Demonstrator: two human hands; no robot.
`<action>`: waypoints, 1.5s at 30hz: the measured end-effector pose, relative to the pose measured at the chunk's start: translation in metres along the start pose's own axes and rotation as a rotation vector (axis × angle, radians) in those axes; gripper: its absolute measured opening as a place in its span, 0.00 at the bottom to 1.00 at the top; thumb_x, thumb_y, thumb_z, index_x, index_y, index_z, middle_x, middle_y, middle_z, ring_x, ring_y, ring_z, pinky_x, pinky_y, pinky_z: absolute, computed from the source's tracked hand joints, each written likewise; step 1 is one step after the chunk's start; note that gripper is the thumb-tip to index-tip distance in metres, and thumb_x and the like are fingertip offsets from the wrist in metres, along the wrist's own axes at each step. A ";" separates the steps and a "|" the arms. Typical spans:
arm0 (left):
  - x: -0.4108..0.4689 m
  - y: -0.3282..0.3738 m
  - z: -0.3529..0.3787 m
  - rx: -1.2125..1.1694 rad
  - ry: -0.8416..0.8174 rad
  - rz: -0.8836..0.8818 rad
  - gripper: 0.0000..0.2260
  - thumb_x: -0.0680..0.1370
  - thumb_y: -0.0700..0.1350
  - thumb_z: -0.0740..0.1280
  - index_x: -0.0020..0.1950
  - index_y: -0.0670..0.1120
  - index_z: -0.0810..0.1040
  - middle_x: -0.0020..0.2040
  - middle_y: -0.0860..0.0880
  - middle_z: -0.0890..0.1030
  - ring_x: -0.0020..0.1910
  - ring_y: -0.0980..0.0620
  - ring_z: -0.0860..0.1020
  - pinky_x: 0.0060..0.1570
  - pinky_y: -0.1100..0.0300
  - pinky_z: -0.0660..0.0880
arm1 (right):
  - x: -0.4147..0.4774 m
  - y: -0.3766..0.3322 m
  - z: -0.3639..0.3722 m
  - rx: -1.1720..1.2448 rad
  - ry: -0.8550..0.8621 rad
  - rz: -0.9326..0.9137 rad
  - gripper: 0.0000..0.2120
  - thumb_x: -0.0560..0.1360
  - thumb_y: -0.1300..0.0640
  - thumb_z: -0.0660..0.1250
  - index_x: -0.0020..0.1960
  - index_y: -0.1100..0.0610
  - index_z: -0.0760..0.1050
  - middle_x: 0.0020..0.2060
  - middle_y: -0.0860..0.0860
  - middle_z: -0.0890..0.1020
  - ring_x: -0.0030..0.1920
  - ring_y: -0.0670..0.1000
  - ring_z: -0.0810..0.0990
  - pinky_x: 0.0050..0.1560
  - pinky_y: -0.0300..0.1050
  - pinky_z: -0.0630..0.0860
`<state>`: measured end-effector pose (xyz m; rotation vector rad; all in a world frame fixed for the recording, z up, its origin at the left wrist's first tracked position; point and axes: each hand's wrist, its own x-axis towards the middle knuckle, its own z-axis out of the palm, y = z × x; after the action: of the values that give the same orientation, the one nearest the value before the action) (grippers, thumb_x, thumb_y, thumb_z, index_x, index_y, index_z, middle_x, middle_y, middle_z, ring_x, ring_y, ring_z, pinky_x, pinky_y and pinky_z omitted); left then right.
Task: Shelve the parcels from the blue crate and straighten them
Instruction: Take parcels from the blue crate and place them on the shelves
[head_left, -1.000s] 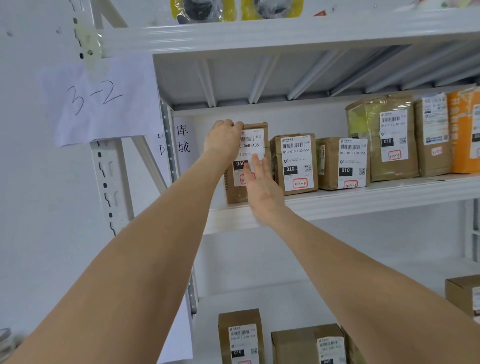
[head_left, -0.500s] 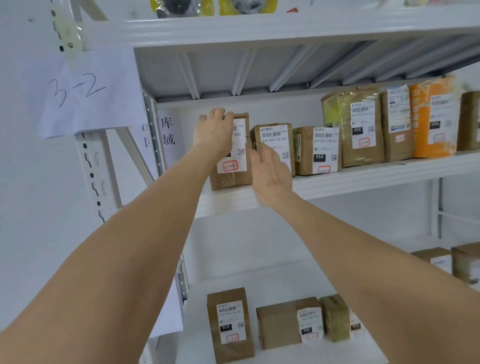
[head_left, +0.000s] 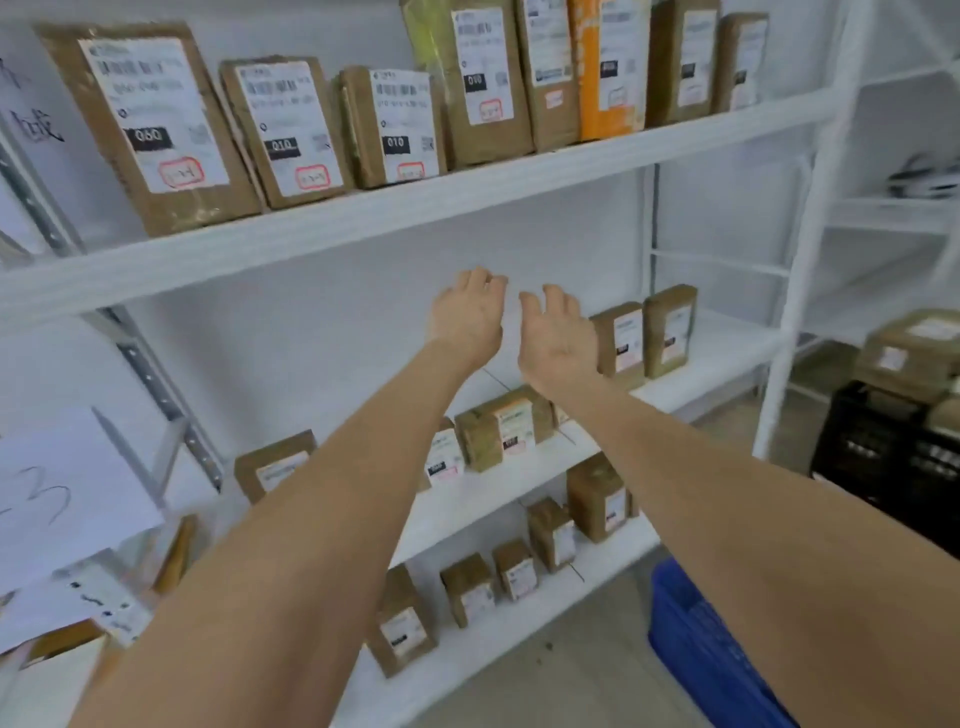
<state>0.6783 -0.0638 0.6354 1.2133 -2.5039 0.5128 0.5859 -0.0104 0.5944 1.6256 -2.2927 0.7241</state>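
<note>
Both my hands hang in the air in front of the white rack, below the upper shelf (head_left: 363, 223). My left hand (head_left: 467, 312) and my right hand (head_left: 558, 338) are close together, fingers loosely bent, holding nothing. The brown parcel marked 060 (head_left: 150, 124) stands at the left end of the upper shelf, leaning slightly, beside two parcels marked 010 (head_left: 283, 130). More brown parcels (head_left: 501, 434) stand on the middle shelf behind my arms. A corner of the blue crate (head_left: 711, 649) shows on the floor at the lower right.
Taller parcels and an orange one (head_left: 605, 67) fill the upper shelf's right part. Small brown parcels (head_left: 550, 535) stand on the lowest shelf. A black crate (head_left: 883, 447) with a parcel on it sits at the right. Paper signs (head_left: 67, 504) hang on the left upright.
Both hands have let go of the 060 parcel and dropped below the upper shelf. The view has swung down and to the right, bringing the lower shelves and blue crate into sight.
</note>
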 end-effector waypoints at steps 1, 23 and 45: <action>-0.003 0.021 0.016 -0.017 -0.037 0.019 0.26 0.77 0.38 0.61 0.75 0.46 0.59 0.71 0.45 0.64 0.72 0.47 0.61 0.63 0.53 0.66 | -0.013 0.021 0.008 -0.016 -0.032 0.032 0.26 0.77 0.61 0.62 0.73 0.55 0.59 0.72 0.57 0.60 0.71 0.59 0.60 0.64 0.52 0.66; -0.001 0.372 0.329 -0.258 -0.568 0.431 0.15 0.77 0.40 0.61 0.64 0.41 0.69 0.62 0.42 0.70 0.63 0.43 0.69 0.51 0.51 0.72 | -0.134 0.395 0.185 -0.131 -0.636 0.543 0.27 0.78 0.58 0.63 0.74 0.57 0.56 0.74 0.58 0.57 0.76 0.60 0.51 0.70 0.54 0.63; 0.096 0.591 0.538 -0.261 -1.004 0.098 0.19 0.77 0.42 0.65 0.67 0.42 0.66 0.64 0.44 0.69 0.64 0.45 0.69 0.54 0.52 0.73 | -0.062 0.692 0.351 -0.041 -1.082 0.390 0.31 0.78 0.57 0.65 0.75 0.56 0.54 0.73 0.57 0.57 0.75 0.59 0.54 0.69 0.51 0.66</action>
<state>0.0862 -0.0278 0.0911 1.4681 -3.2680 -0.5591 -0.0062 0.0360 0.0911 1.8136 -3.3581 -0.2847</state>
